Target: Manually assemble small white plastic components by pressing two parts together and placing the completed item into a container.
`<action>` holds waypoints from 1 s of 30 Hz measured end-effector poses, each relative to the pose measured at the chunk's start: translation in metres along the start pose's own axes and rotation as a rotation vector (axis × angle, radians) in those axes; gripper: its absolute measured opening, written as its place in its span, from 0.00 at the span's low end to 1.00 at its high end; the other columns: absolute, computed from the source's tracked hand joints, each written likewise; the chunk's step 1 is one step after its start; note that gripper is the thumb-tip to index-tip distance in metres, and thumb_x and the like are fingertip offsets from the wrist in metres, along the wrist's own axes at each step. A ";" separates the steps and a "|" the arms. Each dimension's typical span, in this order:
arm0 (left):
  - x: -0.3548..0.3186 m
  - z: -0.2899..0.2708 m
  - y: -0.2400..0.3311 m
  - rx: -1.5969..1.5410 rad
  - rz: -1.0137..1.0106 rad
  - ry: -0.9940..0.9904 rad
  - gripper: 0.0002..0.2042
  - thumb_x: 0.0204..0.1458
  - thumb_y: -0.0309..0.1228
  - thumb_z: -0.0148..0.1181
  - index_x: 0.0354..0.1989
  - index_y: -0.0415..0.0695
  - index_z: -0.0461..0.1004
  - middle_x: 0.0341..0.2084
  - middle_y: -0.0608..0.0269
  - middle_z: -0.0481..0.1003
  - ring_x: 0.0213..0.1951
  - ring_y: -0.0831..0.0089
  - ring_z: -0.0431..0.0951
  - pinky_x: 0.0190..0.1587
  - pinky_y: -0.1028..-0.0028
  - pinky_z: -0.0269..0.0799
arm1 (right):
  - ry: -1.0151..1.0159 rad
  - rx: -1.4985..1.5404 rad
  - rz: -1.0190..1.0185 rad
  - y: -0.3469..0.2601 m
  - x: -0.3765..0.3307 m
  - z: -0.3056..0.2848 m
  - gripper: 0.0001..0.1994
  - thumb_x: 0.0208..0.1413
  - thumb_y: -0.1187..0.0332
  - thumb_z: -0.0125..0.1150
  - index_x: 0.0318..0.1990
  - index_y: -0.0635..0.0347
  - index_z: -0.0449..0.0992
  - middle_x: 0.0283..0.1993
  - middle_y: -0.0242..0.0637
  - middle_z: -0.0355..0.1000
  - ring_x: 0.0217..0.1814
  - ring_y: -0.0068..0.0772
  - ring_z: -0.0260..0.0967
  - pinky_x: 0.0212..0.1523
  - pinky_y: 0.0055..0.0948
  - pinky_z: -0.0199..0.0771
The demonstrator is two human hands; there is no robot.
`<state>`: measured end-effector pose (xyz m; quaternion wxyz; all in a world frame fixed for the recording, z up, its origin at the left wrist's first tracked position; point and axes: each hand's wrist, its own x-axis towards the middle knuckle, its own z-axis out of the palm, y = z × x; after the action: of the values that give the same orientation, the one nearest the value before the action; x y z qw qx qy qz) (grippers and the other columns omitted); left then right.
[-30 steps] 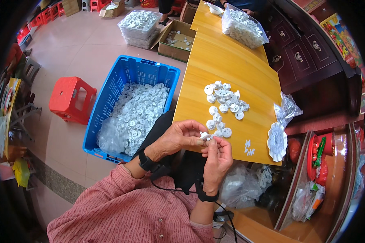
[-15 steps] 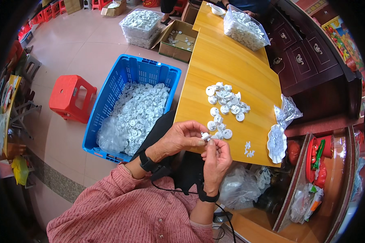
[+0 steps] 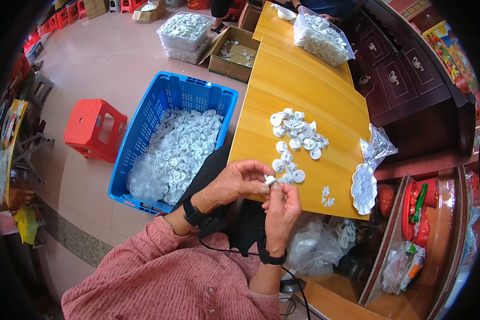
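Both hands meet at the near edge of the yellow wooden desk (image 3: pixel 304 90). Your left hand (image 3: pixel 234 184) curls over from the left, thumb and fingertips closed on a small white round plastic piece (image 3: pixel 271 180). Your right hand (image 3: pixel 282 210) comes up from below, fingers pinched narrow on that same piece. So the piece sits between both hands, just off the desk edge, above your lap.

Step looks like fitting or pressing the piece together; judgement only, the joint is hidden by fingers. Next move likely calls for a firm squeeze with both thumbs aligned, then a free hand for the next part.

The piece is tiny, white, disc-like, glossy; detail too small to tell.

Left to right: red plastic stool (image 3: pixel 93 128) on the floor, blue plastic crate (image 3: pixel 144 138) full of bagged white pieces, then the loose pile of white round pieces (image 3: pixel 296 136) on the desk near your hands, a few tiny white bits (image 3: pixel 326 196), and a clear plastic bag (image 3: pixel 376 149) at the right edge.
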<state>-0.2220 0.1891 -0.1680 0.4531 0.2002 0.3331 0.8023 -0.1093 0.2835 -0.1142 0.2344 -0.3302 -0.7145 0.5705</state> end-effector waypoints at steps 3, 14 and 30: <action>0.001 -0.002 -0.001 -0.008 -0.009 -0.004 0.17 0.54 0.20 0.65 0.53 0.37 0.73 0.39 0.60 0.79 0.41 0.76 0.80 0.47 0.76 0.78 | -0.033 0.138 0.022 0.001 0.000 -0.001 0.08 0.66 0.68 0.56 0.38 0.65 0.72 0.28 0.31 0.72 0.23 0.16 0.65 0.24 0.18 0.66; 0.001 -0.003 -0.007 -0.049 -0.010 0.017 0.16 0.55 0.22 0.66 0.52 0.39 0.74 0.41 0.62 0.79 0.43 0.76 0.79 0.48 0.74 0.77 | -0.038 0.151 0.007 0.002 -0.002 0.001 0.08 0.67 0.67 0.55 0.39 0.63 0.72 0.28 0.28 0.71 0.25 0.14 0.65 0.25 0.15 0.64; -0.033 0.003 0.039 0.134 0.244 0.385 0.13 0.55 0.22 0.65 0.50 0.38 0.76 0.41 0.63 0.80 0.41 0.77 0.80 0.48 0.77 0.76 | 0.055 0.077 -0.014 0.016 -0.006 -0.016 0.08 0.65 0.67 0.57 0.40 0.64 0.72 0.28 0.31 0.72 0.24 0.17 0.67 0.25 0.17 0.67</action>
<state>-0.2267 0.1476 -0.1391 0.2669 0.1119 0.4390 0.8506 -0.0911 0.2918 -0.1253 0.2706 -0.3315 -0.6874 0.5868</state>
